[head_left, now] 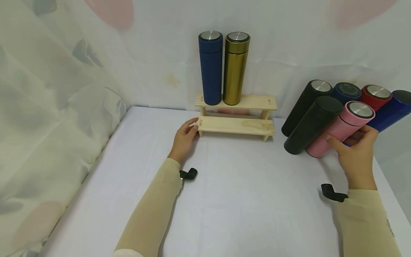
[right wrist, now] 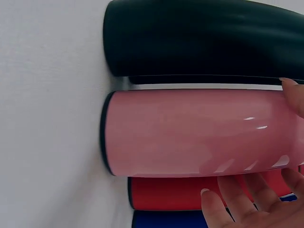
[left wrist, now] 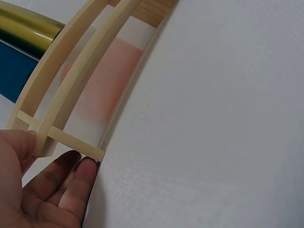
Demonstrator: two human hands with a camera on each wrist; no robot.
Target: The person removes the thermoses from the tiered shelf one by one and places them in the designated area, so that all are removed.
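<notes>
At the left end of a two-step wooden stand [head_left: 236,125], my left hand [head_left: 185,139] grips the lower step. In the left wrist view the thumb lies at the board's end and curled fingers [left wrist: 64,190] touch the leg. A navy thermos [head_left: 211,69] and a gold thermos [head_left: 237,69] stand upright on the upper step. On the right, my right hand [head_left: 359,153] holds a pink thermos [head_left: 340,125], thumb on one side and fingers on the other. The pink thermos still stands on the table, and the right wrist view shows its dark base ring.
Crowded around the pink thermos are a dark green thermos [head_left: 313,125], a black one [head_left: 303,107], a navy one [head_left: 346,91], a red one [head_left: 376,95] and a blue one [head_left: 393,109]. A white cloth covers the table [head_left: 244,200]. Patterned fabric [head_left: 64,107] hangs at the left and behind.
</notes>
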